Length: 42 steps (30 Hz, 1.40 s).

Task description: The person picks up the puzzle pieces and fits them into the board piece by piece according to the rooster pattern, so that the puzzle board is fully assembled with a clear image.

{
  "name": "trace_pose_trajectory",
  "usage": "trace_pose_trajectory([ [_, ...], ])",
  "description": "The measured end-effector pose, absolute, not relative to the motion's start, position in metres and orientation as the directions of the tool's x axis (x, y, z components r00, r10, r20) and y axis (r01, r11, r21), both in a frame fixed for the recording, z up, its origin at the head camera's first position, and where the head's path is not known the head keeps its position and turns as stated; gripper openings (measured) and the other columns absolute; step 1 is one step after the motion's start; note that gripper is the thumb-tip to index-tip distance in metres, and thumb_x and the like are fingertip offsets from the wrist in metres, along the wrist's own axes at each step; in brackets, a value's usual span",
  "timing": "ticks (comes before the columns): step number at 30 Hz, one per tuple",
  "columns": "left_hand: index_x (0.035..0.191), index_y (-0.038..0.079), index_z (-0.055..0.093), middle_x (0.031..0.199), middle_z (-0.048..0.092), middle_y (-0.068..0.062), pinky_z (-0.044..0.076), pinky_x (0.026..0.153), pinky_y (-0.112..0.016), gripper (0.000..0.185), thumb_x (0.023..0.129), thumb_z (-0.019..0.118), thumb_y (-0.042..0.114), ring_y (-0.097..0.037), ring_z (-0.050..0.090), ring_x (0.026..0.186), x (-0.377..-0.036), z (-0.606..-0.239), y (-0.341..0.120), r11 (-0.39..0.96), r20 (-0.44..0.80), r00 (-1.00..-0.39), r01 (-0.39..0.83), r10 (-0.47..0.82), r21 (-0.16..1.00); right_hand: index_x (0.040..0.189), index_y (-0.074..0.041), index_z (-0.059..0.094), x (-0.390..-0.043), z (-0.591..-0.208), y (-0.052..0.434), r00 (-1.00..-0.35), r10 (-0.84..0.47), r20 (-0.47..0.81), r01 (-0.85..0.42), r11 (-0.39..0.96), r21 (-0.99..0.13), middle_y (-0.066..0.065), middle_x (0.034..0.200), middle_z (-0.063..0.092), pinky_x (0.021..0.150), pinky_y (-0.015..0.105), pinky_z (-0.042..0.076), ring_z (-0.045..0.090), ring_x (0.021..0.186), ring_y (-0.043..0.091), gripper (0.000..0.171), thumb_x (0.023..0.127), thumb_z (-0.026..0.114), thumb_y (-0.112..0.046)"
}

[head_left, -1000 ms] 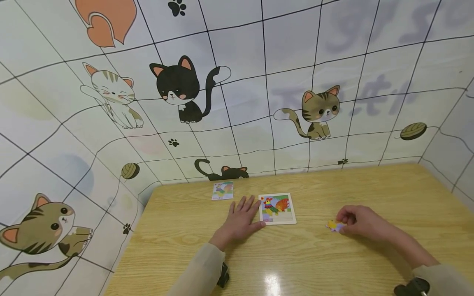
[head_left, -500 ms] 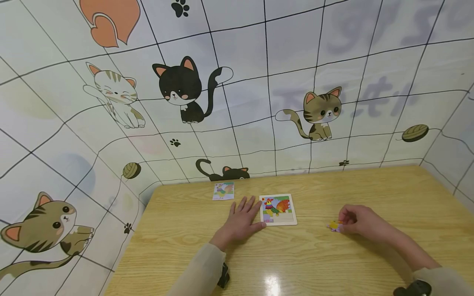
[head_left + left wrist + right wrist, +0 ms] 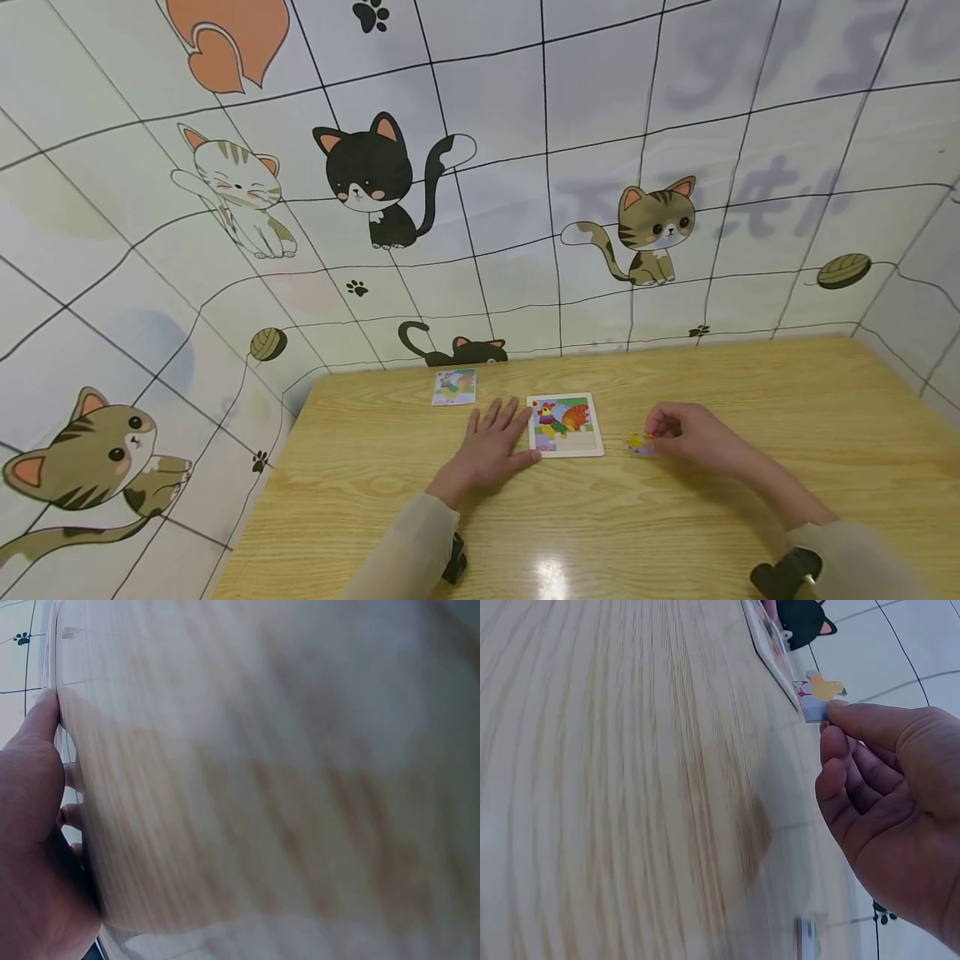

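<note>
My left hand [image 3: 486, 450] lies flat on the table with its fingers spread. Its forefinger and thumb touch the left side of a framed rooster puzzle [image 3: 576, 442], which shows a bare patch at its lower right. Only the side of that hand [image 3: 30, 795] shows in the left wrist view. Just right of the puzzle, my right hand [image 3: 697, 437] pinches a yellow and lilac puzzle piece [image 3: 637, 443] between thumb and finger. In the right wrist view the piece [image 3: 821, 691] is held above the table near the frame, its other fingers curled below.
A small rooster picture card [image 3: 453, 387] lies near the table's back edge, left of the puzzle. The wooden table [image 3: 615, 525] meets a wall [image 3: 510, 275] printed with cats. A small pale-edged object [image 3: 805, 937] sits low in the right wrist view, its kind unclear.
My right hand has moved left toward the puzzle, carrying the puzzle piece it pinches. The left hand has stayed where it was beside the frame.
</note>
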<state>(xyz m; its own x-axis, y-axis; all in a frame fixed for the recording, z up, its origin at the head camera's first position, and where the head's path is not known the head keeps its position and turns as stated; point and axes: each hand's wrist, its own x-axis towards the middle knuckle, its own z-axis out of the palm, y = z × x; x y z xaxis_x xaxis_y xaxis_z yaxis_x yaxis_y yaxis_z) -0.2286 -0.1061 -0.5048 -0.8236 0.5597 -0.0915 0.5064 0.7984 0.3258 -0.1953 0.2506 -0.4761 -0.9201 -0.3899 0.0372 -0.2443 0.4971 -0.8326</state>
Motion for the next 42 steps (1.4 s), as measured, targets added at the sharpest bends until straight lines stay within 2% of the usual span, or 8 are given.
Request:
trace_pose_trajectory([
  [12, 0.165, 0.018, 0.024, 0.171, 0.012, -0.009, 0.005, 0.119, -0.064, 0.075, 0.105, 0.046, 0.057, -0.035, 0.005, 0.157, -0.229, -0.506, -0.105, 0.796, -0.091, -0.822, 0.507, 0.562, 0.331, 0.102, 0.001, 0.064, -0.210, -0.488, 0.197, -0.940, -0.337, 0.050, -0.198, 0.421, -0.885, 0.006, 0.093, 0.065, 0.069, 0.027, 0.051, 0.060, 0.085, 0.021, 0.015, 0.092, 0.075, -0.004],
  [19, 0.165, 0.020, 0.024, 0.171, 0.013, -0.007, 0.005, 0.120, -0.063, 0.076, 0.104, 0.046, 0.060, -0.033, 0.006, 0.157, -0.229, -0.504, -0.104, 0.801, -0.099, -0.824, 0.503, 0.558, 0.324, 0.099, -0.002, 0.069, -0.217, -0.494, 0.175, -0.935, -0.348, 0.073, -0.235, 0.452, -0.861, 0.002, 0.091, 0.067, 0.071, 0.027, 0.052, 0.061, 0.084, 0.018, 0.008, 0.092, 0.073, 0.000],
  [25, 0.165, 0.019, 0.025, 0.171, 0.014, -0.008, 0.006, 0.120, -0.063, 0.076, 0.104, 0.045, 0.060, -0.033, 0.006, 0.157, -0.228, -0.503, -0.103, 0.801, -0.095, -0.825, 0.504, 0.557, 0.322, 0.099, -0.002, 0.069, -0.218, -0.495, 0.165, -0.918, -0.387, 0.086, -0.272, 0.459, -0.845, 0.001, 0.090, 0.067, 0.072, 0.027, 0.051, 0.060, 0.083, 0.017, 0.009, 0.092, 0.075, -0.004],
  [37, 0.166, 0.021, 0.022, 0.172, 0.009, -0.006, 0.000, 0.120, -0.063, 0.077, 0.104, 0.045, 0.060, -0.032, 0.001, 0.157, -0.232, -0.511, -0.105, 0.790, -0.087, -0.827, 0.493, 0.556, 0.364, 0.098, -0.002, 0.069, -0.222, -0.498, 0.157, -0.918, -0.387, 0.091, -0.286, 0.484, -0.827, 0.000, 0.087, 0.065, 0.070, 0.027, 0.049, 0.058, 0.081, 0.017, 0.008, 0.092, 0.074, -0.002],
  [42, 0.166, 0.022, 0.022, 0.172, 0.010, -0.007, 0.000, 0.120, -0.064, 0.078, 0.103, 0.045, 0.061, -0.032, 0.001, 0.157, -0.233, -0.513, -0.106, 0.793, -0.086, -0.826, 0.497, 0.556, 0.352, 0.100, -0.001, 0.070, -0.222, -0.500, 0.154, -0.919, -0.381, 0.097, -0.286, 0.480, -0.829, 0.000, 0.088, 0.064, 0.070, 0.027, 0.049, 0.057, 0.080, 0.017, 0.010, 0.092, 0.074, -0.001],
])
